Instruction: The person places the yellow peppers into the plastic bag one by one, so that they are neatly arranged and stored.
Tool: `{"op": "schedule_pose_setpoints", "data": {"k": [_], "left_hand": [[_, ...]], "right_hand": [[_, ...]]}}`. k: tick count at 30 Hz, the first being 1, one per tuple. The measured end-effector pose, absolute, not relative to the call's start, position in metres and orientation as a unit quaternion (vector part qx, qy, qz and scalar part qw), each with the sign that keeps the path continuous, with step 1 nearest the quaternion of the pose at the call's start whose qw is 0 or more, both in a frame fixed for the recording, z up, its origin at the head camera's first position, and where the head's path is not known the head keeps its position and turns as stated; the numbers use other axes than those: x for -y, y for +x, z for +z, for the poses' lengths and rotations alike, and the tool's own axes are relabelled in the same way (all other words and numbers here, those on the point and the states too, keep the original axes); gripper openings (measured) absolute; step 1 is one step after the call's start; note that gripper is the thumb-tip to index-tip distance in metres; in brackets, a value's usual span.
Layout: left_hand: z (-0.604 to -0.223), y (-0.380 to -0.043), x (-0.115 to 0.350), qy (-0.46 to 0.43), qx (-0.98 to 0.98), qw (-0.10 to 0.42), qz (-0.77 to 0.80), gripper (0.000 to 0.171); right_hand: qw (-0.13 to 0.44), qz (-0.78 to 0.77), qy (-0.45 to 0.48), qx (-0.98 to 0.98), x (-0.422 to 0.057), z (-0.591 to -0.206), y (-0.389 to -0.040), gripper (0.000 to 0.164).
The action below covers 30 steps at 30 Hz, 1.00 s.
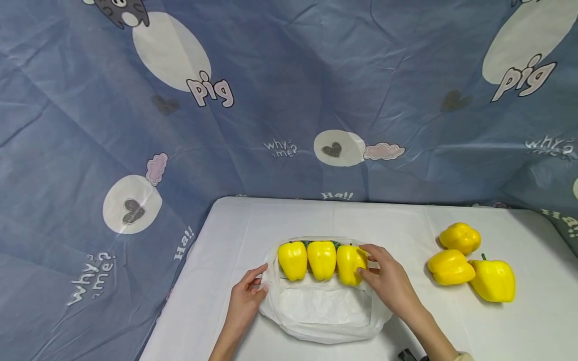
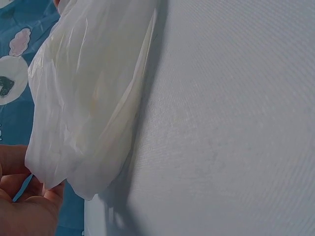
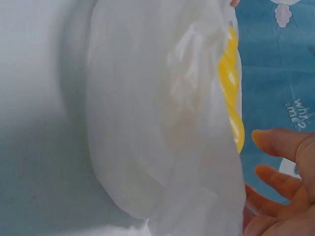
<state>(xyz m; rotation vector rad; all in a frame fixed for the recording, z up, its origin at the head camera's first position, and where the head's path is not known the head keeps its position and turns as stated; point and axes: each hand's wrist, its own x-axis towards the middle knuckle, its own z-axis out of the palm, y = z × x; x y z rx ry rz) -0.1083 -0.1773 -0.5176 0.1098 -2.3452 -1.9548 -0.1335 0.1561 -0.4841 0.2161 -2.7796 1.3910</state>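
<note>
An open white plastic bag lies on the table with its mouth facing up. Three yellow bell peppers sit in a row along the far side of its mouth: a left one, a middle one and a right one. Some dark green shows behind them. My left hand pinches the bag's left edge between thumb and fingers. At the right pepper is my right hand, thumb and forefinger spread apart. In the right wrist view its fingertips stand just off the pepper's yellow side, with lower fingers by the bag.
On the white table, three more yellow bell peppers lie to the right: a back one, one on its side and a front one with a green stem. A dark object shows at the bottom edge. Blue printed cloth hangs behind.
</note>
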Motion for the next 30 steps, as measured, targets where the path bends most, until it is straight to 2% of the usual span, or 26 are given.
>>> {"op": "schedule_pose_setpoints", "data": {"k": [8, 30], "left_hand": [[-0.520, -0.108, 0.178, 0.028, 0.764, 0.046, -0.643, 0.051], [-0.521, -0.108, 0.178, 0.028, 0.764, 0.046, -0.643, 0.053]], "right_hand": [[0.012, 0.462, 0.056, 0.885, -0.159, -0.479, -0.123, 0.060], [0.096, 0.442, 0.052, 0.890, -0.181, -0.471, -0.094, 0.048]]}}
